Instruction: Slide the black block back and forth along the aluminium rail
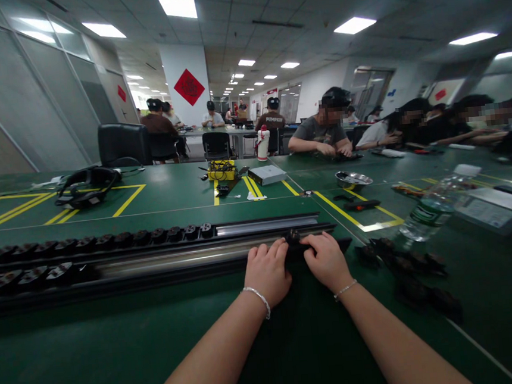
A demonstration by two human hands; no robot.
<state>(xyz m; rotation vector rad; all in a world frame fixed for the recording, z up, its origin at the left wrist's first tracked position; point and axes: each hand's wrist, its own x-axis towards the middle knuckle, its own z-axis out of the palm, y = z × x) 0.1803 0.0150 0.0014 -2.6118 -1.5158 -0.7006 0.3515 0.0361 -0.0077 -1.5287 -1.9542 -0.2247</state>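
Two long black rails with silvery channels lie side by side across the green table. At the right end of the front rail (168, 262), a small round black module (293, 236) sits between my hands. My left hand (268, 270) has its fingertips against the module's left side, palm down over the rail. From the right, my right hand (327, 260) pinches at it with bent fingers. Exactly how the module meets the rail is hidden by my fingers. Similar round modules line the back rail (263, 226), and several sit at the front rail's left end.
Loose black modules (417, 261) lie right of the rails, beside a clear plastic bottle (434, 206). Farther back are a metal bowl (353, 178), a yellow box (221, 170) with cables, a grey box (267, 174) and a black headset (88, 187). Other people sit across the table.
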